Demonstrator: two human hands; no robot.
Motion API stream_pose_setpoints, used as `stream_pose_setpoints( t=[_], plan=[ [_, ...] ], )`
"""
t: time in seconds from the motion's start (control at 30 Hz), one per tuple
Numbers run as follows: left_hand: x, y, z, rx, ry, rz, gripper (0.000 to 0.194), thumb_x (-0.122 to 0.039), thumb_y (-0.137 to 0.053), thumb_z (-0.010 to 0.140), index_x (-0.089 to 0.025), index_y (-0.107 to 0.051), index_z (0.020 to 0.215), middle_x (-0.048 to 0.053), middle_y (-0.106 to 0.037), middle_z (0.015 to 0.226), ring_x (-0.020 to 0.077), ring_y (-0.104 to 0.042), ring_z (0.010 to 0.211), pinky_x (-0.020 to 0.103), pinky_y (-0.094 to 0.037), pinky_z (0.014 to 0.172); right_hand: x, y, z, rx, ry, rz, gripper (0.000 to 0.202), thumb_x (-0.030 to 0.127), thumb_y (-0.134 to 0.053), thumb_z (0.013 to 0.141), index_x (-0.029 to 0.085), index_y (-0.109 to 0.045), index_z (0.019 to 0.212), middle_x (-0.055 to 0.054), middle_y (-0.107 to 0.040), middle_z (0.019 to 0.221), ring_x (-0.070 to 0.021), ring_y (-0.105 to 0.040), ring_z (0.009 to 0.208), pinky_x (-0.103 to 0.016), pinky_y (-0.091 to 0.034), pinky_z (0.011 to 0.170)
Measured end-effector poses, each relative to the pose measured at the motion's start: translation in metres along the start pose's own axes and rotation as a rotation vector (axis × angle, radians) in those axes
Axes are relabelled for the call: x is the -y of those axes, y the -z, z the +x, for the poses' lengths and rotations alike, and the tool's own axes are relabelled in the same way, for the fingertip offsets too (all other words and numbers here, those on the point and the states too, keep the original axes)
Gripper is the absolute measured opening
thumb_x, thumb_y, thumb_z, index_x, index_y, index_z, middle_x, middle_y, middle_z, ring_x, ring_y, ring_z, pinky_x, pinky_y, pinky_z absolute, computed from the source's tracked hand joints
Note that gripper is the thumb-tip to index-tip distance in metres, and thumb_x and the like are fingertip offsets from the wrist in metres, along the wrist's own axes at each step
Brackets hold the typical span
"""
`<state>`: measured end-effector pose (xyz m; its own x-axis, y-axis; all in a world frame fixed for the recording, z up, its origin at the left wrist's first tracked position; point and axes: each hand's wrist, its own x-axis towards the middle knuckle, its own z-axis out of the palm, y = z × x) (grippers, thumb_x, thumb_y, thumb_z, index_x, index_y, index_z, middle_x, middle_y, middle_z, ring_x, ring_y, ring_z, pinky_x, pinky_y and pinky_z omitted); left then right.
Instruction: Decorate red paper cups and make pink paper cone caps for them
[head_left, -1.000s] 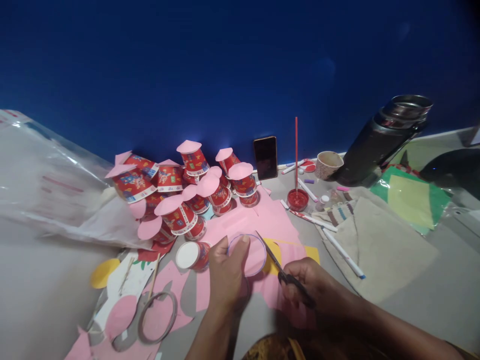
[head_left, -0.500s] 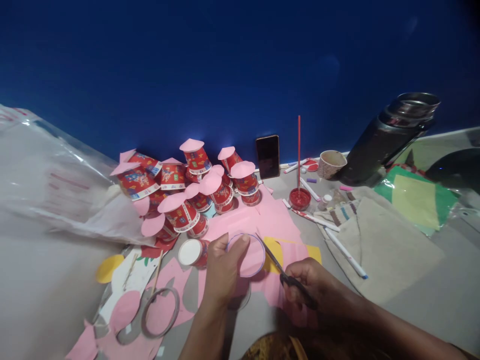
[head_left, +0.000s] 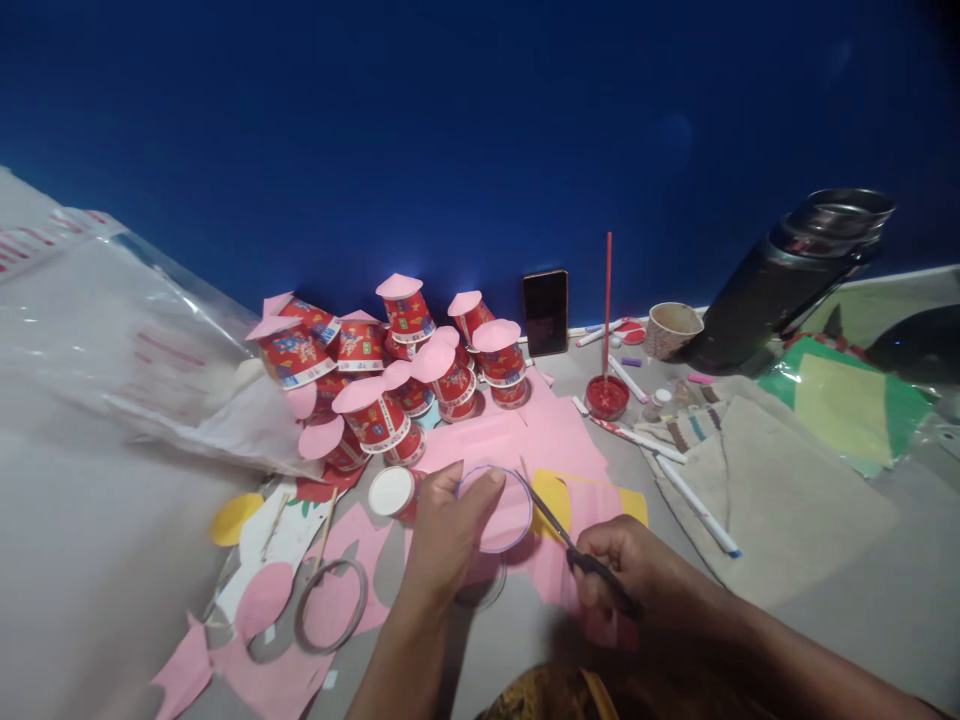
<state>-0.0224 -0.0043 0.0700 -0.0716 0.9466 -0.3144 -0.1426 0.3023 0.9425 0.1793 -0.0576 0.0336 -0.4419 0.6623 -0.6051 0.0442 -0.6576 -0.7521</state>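
Observation:
Between thumb and fingers, my left hand [head_left: 448, 525] pinches a pink paper circle [head_left: 506, 515] edged with a blue line. My right hand [head_left: 626, 570] is closed round the dark handles of a pair of scissors [head_left: 553, 522], whose blades point up and left to the circle's right edge. Beneath lie pink paper sheets [head_left: 559, 430] and a yellow piece [head_left: 551, 497]. Just left of my left hand, a red cup with a white base [head_left: 391, 491] lies tipped. Behind it stand several red patterned cups [head_left: 373, 425] topped with pink paper cones.
A phone [head_left: 546, 313] leans on the blue wall. Rightward are a red dish [head_left: 607, 398] with an upright stick, a paper cup [head_left: 673, 331], a tilted flask [head_left: 787, 280], markers [head_left: 697, 505] and cloth [head_left: 802, 500]. Leftward are a tape ring [head_left: 331, 606], paper scraps and a plastic bag [head_left: 150, 340].
The view has shifted slightly, so the cups and other table items appear farther right. Both hands keep their hold on the circle and the scissors.

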Motion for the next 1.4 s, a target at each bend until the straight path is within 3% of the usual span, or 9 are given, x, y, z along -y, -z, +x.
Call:
stream_pose_setpoints(
  t=[0.4,0.6,0.77,1.03,1.4],
  plan=[
    [-0.01,0.005,0.001,0.066,0.061,0.087,0.038,-0.045,-0.09,0.065,-0.013,-0.073,0.074,0.003,-0.067,0.067,0.0149,-0.059,0.059,0.025,-0.047,0.057,0.003,0.001,-0.004,0.006,-0.004,-0.019,0.009,0.025,-0.063,0.059,0.017,-0.064,0.056,0.001,-0.063,0.049,-0.0081,-0.05,0.042,-0.016,-0.032,0.04],
    [-0.006,0.009,0.004,0.102,0.058,0.074,0.038,-0.047,-0.09,0.067,-0.014,-0.073,0.076,0.004,-0.068,0.071,0.0164,-0.061,0.063,0.028,-0.05,0.062,0.0,0.004,-0.003,0.048,0.053,-0.057,0.013,0.028,-0.06,0.063,0.016,-0.065,0.058,0.0,-0.065,0.053,-0.0082,-0.052,0.045,-0.016,-0.035,0.042],
    [-0.005,0.014,0.005,0.113,0.039,0.106,0.037,-0.046,-0.089,0.069,-0.014,-0.071,0.072,0.002,-0.064,0.067,0.0134,-0.055,0.061,0.025,-0.046,0.059,0.001,0.006,-0.004,0.091,0.092,-0.073,0.015,0.029,-0.065,0.06,0.015,-0.066,0.064,0.0,-0.065,0.057,-0.0083,-0.053,0.048,-0.016,-0.037,0.044],
    [-0.006,0.016,0.005,0.153,0.008,0.201,0.039,-0.047,-0.084,0.073,-0.016,-0.062,0.063,-0.003,-0.051,0.059,0.0101,-0.043,0.055,0.023,-0.036,0.054,0.002,0.005,-0.006,0.11,0.113,-0.063,0.02,0.034,-0.058,0.065,0.016,-0.065,0.06,0.0,-0.06,0.054,-0.0077,-0.048,0.046,-0.017,-0.034,0.043],
    [-0.008,0.02,0.006,0.214,0.022,0.321,0.042,-0.051,-0.078,0.076,-0.016,-0.059,0.065,-0.001,-0.048,0.062,0.0106,-0.041,0.058,0.024,-0.034,0.055,-0.011,0.013,-0.001,0.171,0.27,-0.134,0.008,0.021,-0.061,0.067,0.015,-0.067,0.067,0.002,-0.061,0.058,-0.0078,-0.051,0.05,-0.017,-0.034,0.045]
  ],
)
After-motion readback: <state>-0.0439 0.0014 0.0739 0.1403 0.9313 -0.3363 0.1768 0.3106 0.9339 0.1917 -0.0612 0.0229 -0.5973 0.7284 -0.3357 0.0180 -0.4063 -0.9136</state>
